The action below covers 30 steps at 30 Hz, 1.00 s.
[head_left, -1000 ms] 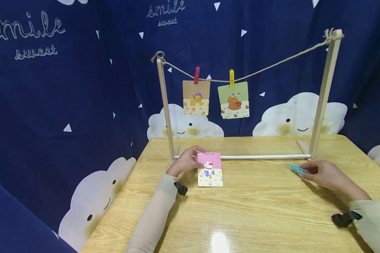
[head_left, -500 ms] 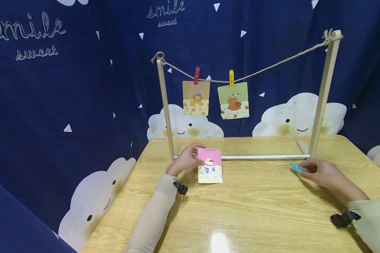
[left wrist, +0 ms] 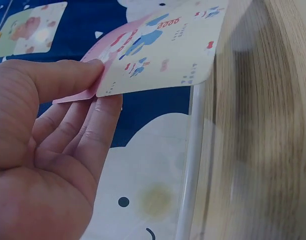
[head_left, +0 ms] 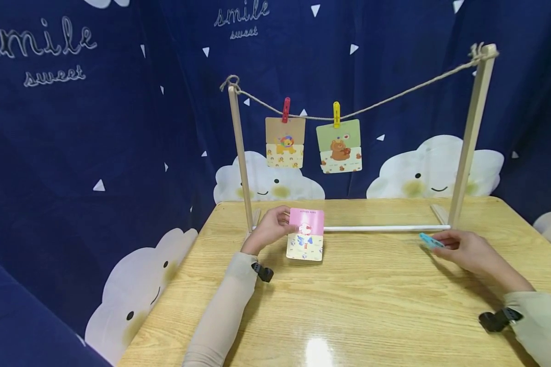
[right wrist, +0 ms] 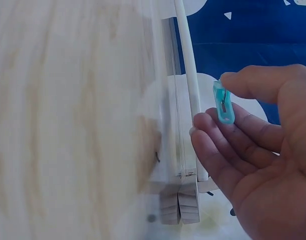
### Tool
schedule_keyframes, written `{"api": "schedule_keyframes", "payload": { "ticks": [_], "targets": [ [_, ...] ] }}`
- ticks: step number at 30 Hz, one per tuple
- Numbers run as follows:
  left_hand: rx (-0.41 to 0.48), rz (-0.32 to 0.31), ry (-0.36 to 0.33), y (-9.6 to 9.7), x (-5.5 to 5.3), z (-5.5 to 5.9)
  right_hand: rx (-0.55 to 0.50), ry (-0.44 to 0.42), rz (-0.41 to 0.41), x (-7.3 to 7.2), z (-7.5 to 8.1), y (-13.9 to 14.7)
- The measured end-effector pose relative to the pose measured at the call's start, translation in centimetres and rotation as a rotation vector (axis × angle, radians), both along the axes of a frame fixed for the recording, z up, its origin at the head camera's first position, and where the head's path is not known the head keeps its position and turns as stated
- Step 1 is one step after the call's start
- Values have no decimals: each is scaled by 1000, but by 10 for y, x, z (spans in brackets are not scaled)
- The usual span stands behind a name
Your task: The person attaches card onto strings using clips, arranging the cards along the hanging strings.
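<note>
My left hand [head_left: 271,228] pinches a pink and cream card [head_left: 305,245] by its left edge, thumb on the printed face. In the left wrist view the card [left wrist: 157,55] bends slightly, tilted above the wood. Over at the right, my right hand [head_left: 466,251] holds a turquoise clothespin [head_left: 430,240] between thumb and fingers. The right wrist view has the clothespin [right wrist: 223,104] under the thumb tip, resting against the fingers. Two cards hang from a twine line [head_left: 404,93]: a lion card [head_left: 284,148] under a red clothespin [head_left: 286,109], and a bear card [head_left: 339,153] under a yellow clothespin [head_left: 336,114].
The twine runs between a left wooden post [head_left: 241,158] and a taller right post [head_left: 474,137]. A white rod [head_left: 385,228] joins their feet low across the wooden table [head_left: 349,316]. Behind hangs a dark blue curtain [head_left: 174,127] with clouds.
The left hand has raised the pink card off the table and tilted it, moving slightly toward the back. The right hand with the turquoise clothespin has barely shifted.
</note>
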<state>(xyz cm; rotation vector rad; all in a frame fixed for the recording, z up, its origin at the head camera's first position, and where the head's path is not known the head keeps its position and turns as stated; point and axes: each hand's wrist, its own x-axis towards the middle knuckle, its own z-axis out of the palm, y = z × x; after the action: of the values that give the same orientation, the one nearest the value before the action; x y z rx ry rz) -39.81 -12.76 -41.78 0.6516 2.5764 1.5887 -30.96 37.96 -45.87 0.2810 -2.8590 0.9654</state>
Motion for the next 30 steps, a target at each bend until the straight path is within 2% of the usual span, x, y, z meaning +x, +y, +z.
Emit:
{"api": "schedule_keyframes", "payload": {
  "ticks": [7, 16, 24, 30],
  "targets": [
    [29, 20, 23, 1, 2, 2, -11, -1, -26, 3, 3, -2],
    [22, 52, 72, 5, 8, 11, -30, 52, -32, 5, 4, -6],
    [16, 85, 113, 8, 10, 14, -109, 107, -52, 7, 8, -10],
    [44, 79, 124, 11, 13, 19, -183, 129, -66, 8, 12, -14]
  ]
}}
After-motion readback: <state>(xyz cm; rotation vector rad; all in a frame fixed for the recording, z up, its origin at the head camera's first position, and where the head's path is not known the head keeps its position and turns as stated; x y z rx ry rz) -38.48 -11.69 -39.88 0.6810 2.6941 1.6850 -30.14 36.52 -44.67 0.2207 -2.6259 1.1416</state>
